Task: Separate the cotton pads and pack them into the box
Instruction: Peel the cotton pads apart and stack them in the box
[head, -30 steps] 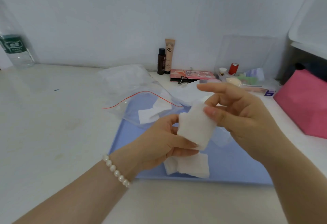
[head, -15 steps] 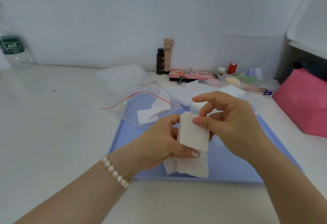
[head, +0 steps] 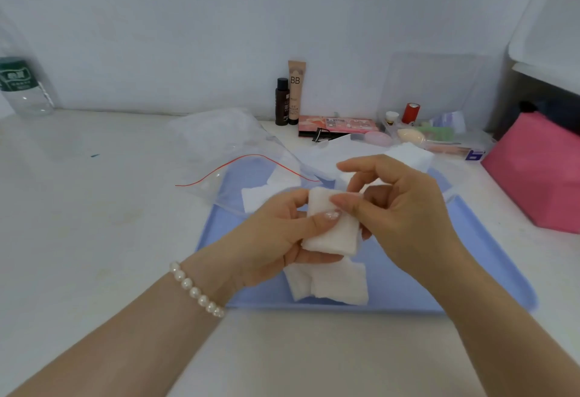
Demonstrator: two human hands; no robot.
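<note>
Head-cam view, looking down at a white table w/ a blue tray (head: pixel 489 274) in the middle. Two bare hands met above the tray. The left hand (head: pixel 276 236) gripped a small stack of white cotton pads (head: pixel 332 227), thumb pressed on top. The right hand (head: pixel 398 208) pinched the stack's upper right edge w/ thumb & forefinger, apparently peeling one pad off. More loose pads (head: pixel 329 283) lay on the tray just below the hands. A clear zip bag (head: pixel 232 152), far left of the tray, held a few more pads. Which container was the box, can't tell. Judged early: most pads not yet separated or packed.
</note>
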